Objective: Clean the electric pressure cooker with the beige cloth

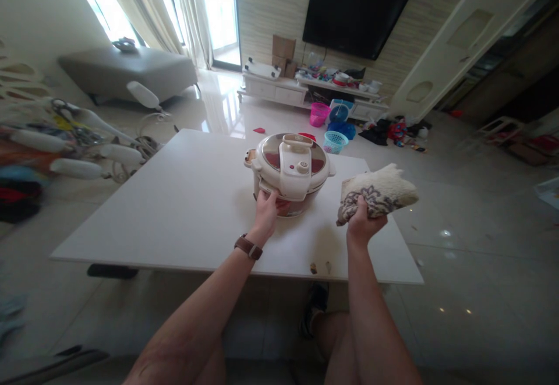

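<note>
A cream and brown electric pressure cooker [295,181] with a shiny lid stands upright on the white table [187,198]. My left hand [266,213] grips the handle at the cooker's near left side, fingers curled around it and partly hidden. A brown-strapped watch is on that wrist. Off to the right of the cooker, my right hand [363,222] holds a folded cream towel [379,190] with a dark floral pattern, the thumb pressed on top. The towel is raised over the table's right edge, apart from the cooker.
Two small items, one a key-like piece [328,267], lie at the table's near edge. Beyond the table are a teal basket [336,141], a pink basket [319,115] and a low TV cabinet [275,91]. A white-shaded lamp [117,153] stands at the left, near a grey bench [131,70].
</note>
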Action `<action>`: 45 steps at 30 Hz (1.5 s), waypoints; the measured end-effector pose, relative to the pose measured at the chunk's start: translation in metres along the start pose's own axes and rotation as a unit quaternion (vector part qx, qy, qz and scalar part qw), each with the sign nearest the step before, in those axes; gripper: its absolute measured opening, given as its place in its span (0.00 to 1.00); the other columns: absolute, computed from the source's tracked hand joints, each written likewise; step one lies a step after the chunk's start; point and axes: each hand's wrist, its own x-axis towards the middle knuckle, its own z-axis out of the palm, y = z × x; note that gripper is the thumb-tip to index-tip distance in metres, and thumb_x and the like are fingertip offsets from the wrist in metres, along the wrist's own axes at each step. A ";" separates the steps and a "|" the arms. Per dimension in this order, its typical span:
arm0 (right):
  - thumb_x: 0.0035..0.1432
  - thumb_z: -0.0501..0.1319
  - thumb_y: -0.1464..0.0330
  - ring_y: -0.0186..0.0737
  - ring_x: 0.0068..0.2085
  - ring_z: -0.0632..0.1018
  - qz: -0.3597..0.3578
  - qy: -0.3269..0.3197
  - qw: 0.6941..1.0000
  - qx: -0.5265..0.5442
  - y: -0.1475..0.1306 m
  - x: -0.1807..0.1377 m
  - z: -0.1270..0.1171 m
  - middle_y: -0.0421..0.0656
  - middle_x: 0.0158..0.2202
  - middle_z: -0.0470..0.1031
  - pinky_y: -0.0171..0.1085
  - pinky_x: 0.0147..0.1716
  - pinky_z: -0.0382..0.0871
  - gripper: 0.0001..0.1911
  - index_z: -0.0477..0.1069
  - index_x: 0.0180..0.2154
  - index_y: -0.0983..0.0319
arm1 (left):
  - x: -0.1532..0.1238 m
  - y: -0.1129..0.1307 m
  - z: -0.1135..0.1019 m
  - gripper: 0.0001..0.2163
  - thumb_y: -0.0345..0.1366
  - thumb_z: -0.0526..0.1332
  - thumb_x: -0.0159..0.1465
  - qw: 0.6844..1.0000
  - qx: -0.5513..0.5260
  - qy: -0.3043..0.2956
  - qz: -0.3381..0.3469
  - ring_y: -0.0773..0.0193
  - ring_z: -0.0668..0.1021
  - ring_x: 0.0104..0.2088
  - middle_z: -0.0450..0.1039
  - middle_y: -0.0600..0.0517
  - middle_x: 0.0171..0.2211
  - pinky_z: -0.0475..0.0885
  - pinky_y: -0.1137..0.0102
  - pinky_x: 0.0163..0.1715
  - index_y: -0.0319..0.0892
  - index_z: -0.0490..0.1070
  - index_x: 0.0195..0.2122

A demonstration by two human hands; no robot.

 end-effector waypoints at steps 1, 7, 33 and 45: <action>0.54 0.70 0.53 0.62 0.52 0.85 -0.020 -0.013 0.999 -0.024 -0.001 -0.005 0.003 0.56 0.48 0.85 0.57 0.57 0.79 0.25 0.79 0.44 0.67 | 0.001 0.000 0.000 0.14 0.38 0.67 0.63 1.000 0.008 0.000 -0.003 0.58 0.86 0.34 0.81 0.48 0.37 0.83 0.63 0.38 0.44 0.66 0.47; 0.60 0.65 0.53 0.62 0.48 0.86 -0.137 -0.208 0.965 -0.077 -0.015 -0.043 0.028 0.57 0.43 0.85 0.56 0.51 0.81 0.21 0.80 0.44 0.63 | 0.002 0.006 -0.004 0.13 0.36 0.64 0.63 1.000 0.025 0.006 -0.013 0.60 0.84 0.28 0.79 0.52 0.31 0.82 0.66 0.32 0.44 0.65 0.47; 0.56 0.59 0.68 0.56 0.74 0.66 -0.097 -0.272 0.957 -0.007 -0.031 -0.089 0.058 0.50 0.66 0.75 0.63 0.76 0.49 0.29 0.76 0.60 0.55 | 0.003 0.022 -0.038 0.13 0.39 0.67 0.61 0.999 0.038 -0.028 -0.027 0.64 0.81 0.26 0.79 0.54 0.32 0.77 0.70 0.30 0.45 0.68 0.45; 0.62 0.60 0.56 0.55 0.55 0.82 0.096 -0.238 0.966 -0.030 0.001 -0.135 0.023 0.54 0.51 0.83 0.54 0.59 0.74 0.22 0.75 0.53 0.59 | 0.010 0.022 -0.035 0.11 0.40 0.65 0.57 0.997 0.072 0.016 0.002 0.62 0.79 0.25 0.75 0.55 0.26 0.76 0.68 0.29 0.45 0.68 0.38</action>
